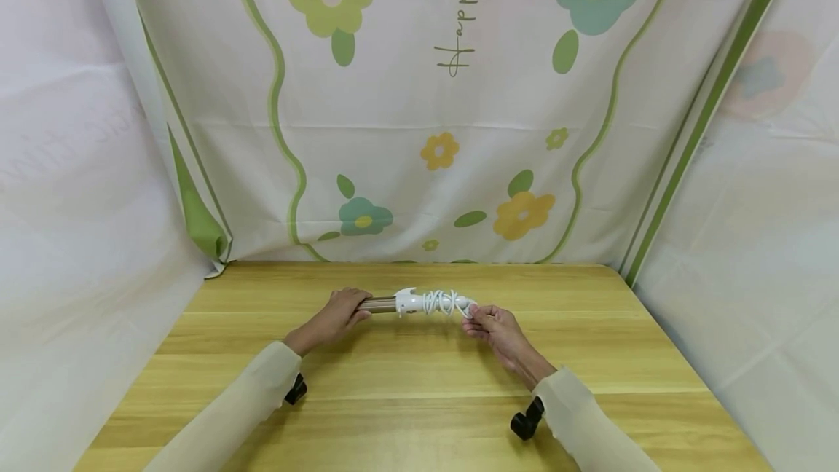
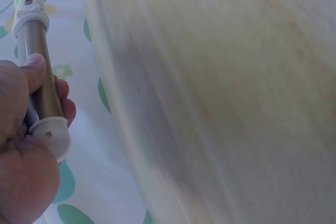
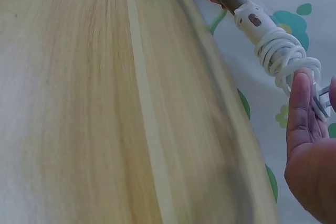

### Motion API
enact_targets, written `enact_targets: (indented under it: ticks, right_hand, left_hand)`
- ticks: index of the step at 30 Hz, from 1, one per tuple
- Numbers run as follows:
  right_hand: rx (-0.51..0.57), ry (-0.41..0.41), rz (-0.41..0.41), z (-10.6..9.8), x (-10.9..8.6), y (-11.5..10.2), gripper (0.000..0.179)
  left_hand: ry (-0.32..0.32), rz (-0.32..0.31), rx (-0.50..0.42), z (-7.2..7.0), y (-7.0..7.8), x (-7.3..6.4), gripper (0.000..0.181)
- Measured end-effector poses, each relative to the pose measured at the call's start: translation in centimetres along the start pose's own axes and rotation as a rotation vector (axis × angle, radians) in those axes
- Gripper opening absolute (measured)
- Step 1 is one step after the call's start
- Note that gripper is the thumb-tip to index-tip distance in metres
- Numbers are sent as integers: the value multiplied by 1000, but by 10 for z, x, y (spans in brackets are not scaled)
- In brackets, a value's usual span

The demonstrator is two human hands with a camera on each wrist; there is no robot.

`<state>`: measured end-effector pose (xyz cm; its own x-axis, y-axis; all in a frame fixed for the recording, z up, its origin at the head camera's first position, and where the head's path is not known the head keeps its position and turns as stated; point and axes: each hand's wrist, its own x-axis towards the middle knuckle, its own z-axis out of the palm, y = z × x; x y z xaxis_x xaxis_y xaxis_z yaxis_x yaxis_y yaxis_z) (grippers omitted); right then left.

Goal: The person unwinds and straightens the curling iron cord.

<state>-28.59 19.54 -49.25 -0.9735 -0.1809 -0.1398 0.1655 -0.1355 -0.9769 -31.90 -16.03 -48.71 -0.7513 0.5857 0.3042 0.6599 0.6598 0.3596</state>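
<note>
A curling iron with a white handle [image 1: 409, 303] and a brownish-gold barrel [image 2: 47, 87] is held level above the table. Its white power cord [image 1: 440, 302] is wound in several loops around the handle. My left hand [image 1: 337, 314] grips the barrel near its white tip [image 2: 53, 139], thumb along the near side. At the handle end, my right hand [image 1: 501, 332] pinches the end of the cord between thumb and fingers. Grey metal prongs [image 3: 319, 104] show beside those fingers in the right wrist view. The fingers partly hide the plug.
The wooden table [image 1: 406, 414] extends beneath both arms. A white cloth with printed flowers [image 1: 393, 108] hangs behind its far edge, and pale cloth walls [image 1: 773, 239] stand at both sides. Black wrist cameras [image 1: 524, 425] hang below the sleeves.
</note>
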Motion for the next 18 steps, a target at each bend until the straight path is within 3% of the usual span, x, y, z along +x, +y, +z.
enact_targets:
  ticks: [11, 18]
  right_hand:
    - [-7, 104, -18, 7, -1, 3, 29]
    - [-53, 121, 1, 9, 0, 3, 32]
  left_hand:
    - [28, 14, 22, 1, 2, 1, 29]
    - [25, 1, 36, 2, 3, 2, 30]
